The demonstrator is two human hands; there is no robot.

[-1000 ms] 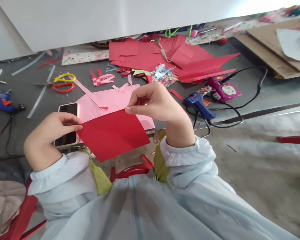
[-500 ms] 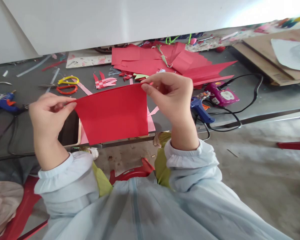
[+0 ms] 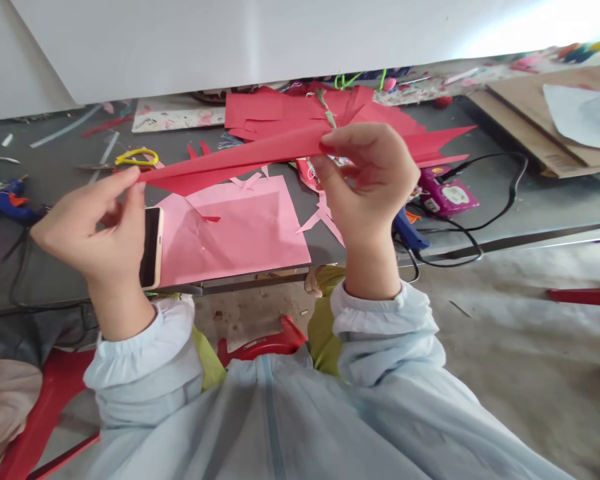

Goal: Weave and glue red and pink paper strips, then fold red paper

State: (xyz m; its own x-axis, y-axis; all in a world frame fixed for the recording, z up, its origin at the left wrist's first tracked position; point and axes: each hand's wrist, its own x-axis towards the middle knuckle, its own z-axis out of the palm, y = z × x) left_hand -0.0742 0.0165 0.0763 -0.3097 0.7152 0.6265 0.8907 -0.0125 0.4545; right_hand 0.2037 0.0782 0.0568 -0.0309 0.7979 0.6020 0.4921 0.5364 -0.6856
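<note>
A sheet of red paper (image 3: pixel 240 155) is stretched between my two hands above the table, tilted so that it looks like a narrow band. My left hand (image 3: pixel 97 230) pinches its left end between thumb and fingertips. At the other end, my right hand (image 3: pixel 367 177) grips a corner the same way. Below the red sheet lies pink paper (image 3: pixel 240 233) with a small red scrap on it. A phone (image 3: pixel 151 248) rests beside the pink paper, partly behind my left hand. Scissors (image 3: pixel 137 158) with a yellow handle lie just beyond the left hand.
A pile of red paper (image 3: pixel 260 110) spreads along the back. Blue glue guns lie at the left (image 3: pixel 10 200) and right (image 3: pixel 410 230), beside a purple box (image 3: pixel 447 190) and black cables. Cardboard (image 3: pixel 525 133) stands at far right. A red stool (image 3: pixel 265 343) shows below.
The red sheet has gone from hanging face-on to nearly edge-on, uncovering the pink paper. My right hand has risen and shifted right; my left hand has turned and its fingertips are higher.
</note>
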